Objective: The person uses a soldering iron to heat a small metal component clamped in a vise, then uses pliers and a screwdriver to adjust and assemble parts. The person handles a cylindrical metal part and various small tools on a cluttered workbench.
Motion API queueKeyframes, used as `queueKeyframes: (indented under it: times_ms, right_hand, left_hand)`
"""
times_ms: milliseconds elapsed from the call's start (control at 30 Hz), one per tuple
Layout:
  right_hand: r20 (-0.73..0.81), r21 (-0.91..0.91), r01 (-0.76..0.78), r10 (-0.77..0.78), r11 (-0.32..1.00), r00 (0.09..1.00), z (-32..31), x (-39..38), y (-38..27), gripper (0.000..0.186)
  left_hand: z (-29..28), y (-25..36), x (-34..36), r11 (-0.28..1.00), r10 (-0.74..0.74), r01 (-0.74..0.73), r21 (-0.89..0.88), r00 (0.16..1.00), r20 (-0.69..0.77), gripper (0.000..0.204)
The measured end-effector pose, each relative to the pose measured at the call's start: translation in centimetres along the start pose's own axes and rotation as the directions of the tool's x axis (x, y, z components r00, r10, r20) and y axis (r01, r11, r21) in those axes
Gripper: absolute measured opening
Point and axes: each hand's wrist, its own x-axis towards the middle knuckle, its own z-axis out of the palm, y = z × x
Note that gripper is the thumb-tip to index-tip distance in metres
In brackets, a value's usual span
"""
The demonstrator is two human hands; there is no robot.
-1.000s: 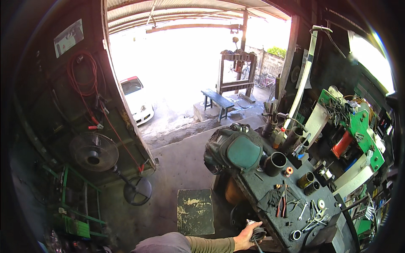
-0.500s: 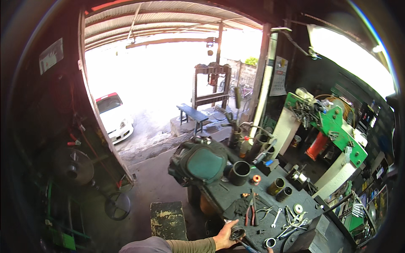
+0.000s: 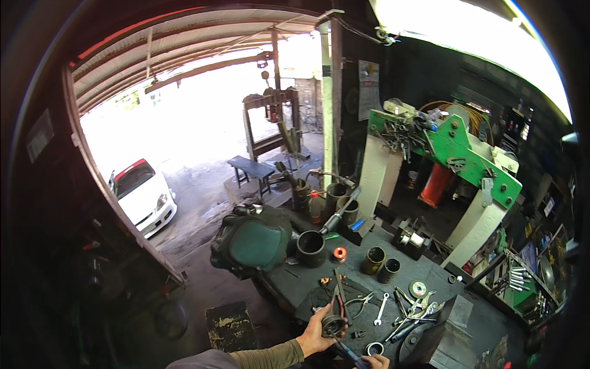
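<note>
My left hand (image 3: 314,334) reaches in over the workbench's near edge, its fingers closed around a dark, round, hollow metal part (image 3: 334,325). At the lower edge, my right hand (image 3: 380,361) shows only in part, its fingers closed at a slim tool with a blue handle (image 3: 351,355). That tool's far end points up toward the metal part; whether they touch is hard to tell. Between the hands and the loose tools lies a pale metal ring (image 3: 373,349). Red-handled pliers (image 3: 339,295) lie just beyond my left hand, and a combination wrench (image 3: 381,309) sits farther right.
Mixed hand tools (image 3: 418,313) are heaped right of the wrench. Dark metal cylinders (image 3: 311,248), an orange spool (image 3: 340,254) and a green-and-black bag (image 3: 258,246) stand along the bench's far side. A green-beamed press (image 3: 458,144) rises behind. A worn stool (image 3: 230,326) stands at left.
The view has swung right, so the surroundings sit farther left. My left hand still holds the metal part, now slightly higher in the picture. More of my right hand shows.
</note>
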Motion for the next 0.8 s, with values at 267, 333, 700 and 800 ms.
queueKeyframes:
  times_ms: [267,333,700,800]
  right_hand:
    - [-0.196,0.011,-0.237,0.235,0.971,0.952,2.5,3.0,-0.4,0.037]
    - [-0.225,-0.089,-0.083,0.062,0.993,0.972,2.6,3.4,-1.4,0.036]
    - [-0.397,-0.210,-0.233,0.135,0.950,0.908,5.0,2.5,-2.9,0.039]
    - [-0.492,-0.201,-0.295,0.164,0.934,0.855,5.4,2.3,-3.7,0.043]
  left_hand:
    - [2.7,3.0,2.1,0.994,-0.106,0.105,0.029,0.994,0.035,0.048]
    - [0.7,3.3,4.0,0.989,-0.121,0.111,0.094,0.987,0.103,0.049]
    - [2.0,3.1,8.0,0.913,-0.309,0.322,0.250,0.947,-0.092,0.063]
    - [1.7,3.4,8.8,0.907,-0.302,0.317,0.276,0.948,-0.098,0.065]
